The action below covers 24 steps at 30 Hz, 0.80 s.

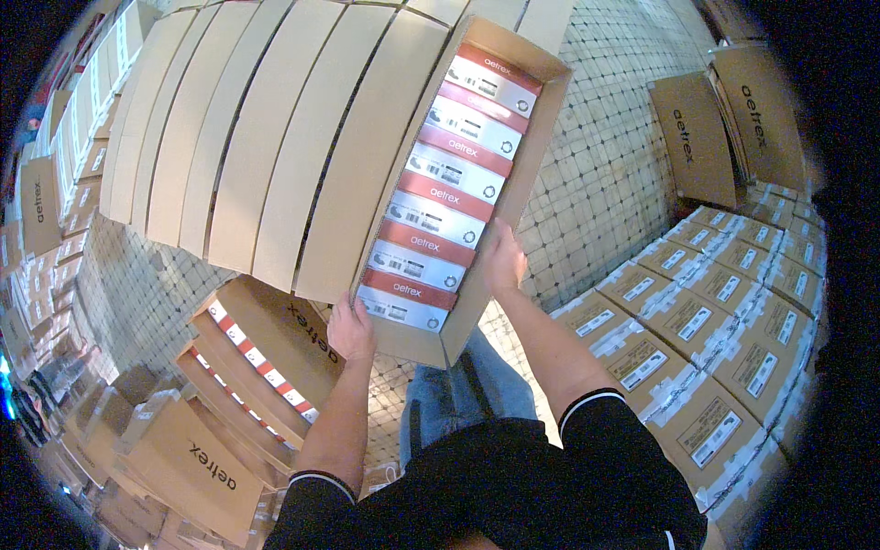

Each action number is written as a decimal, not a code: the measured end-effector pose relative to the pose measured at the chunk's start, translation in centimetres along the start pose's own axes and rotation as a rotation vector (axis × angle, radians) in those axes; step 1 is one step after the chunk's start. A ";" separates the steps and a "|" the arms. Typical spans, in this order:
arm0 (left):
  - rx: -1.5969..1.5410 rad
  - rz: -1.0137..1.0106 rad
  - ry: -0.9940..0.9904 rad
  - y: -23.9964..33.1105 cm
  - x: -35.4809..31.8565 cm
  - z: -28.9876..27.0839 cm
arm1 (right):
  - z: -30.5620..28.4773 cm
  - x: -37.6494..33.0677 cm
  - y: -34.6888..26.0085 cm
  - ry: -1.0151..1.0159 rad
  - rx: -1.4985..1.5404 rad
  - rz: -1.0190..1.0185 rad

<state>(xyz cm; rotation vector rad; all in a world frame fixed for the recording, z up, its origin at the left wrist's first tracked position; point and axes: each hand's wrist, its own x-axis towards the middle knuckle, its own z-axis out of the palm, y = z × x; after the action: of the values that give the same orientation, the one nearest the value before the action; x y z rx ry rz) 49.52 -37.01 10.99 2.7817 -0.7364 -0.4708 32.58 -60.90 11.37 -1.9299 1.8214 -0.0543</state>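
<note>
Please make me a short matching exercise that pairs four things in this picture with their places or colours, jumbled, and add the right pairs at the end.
Things:
1. Left hand
2. Right hand
3. Small boxes
4. Labelled cartons

Places or colours:
A. Brown, standing in rows at the right of the picture
B. On the right-hand side of the open carton
C. Red and white, lined up inside the open carton
D. At the left-hand edge of the open carton, near its lower end

Right pairs: 1-D, 2-B, 3-C, 4-A
</note>
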 end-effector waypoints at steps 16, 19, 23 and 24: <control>0.028 0.033 0.046 0.7 0.0 -0.5 | 0.4 -0.2 -0.9 -0.007 0.005 0.069; 0.024 0.012 0.022 0.2 -0.1 -0.2 | 0.8 -0.3 -0.9 -0.015 -0.029 0.087; 0.009 0.020 -0.056 -0.3 0.0 -0.2 | 1.0 -0.1 -1.1 0.014 -0.073 0.030; -0.009 0.028 -0.067 -0.3 0.0 -0.4 | 0.8 -0.1 -1.3 -0.020 -0.101 0.055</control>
<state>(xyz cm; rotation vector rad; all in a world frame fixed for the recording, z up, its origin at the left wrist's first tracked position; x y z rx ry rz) 49.81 -36.74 11.25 2.7550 -0.7847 -0.5627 34.08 -60.56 11.20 -1.9397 1.8962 0.0764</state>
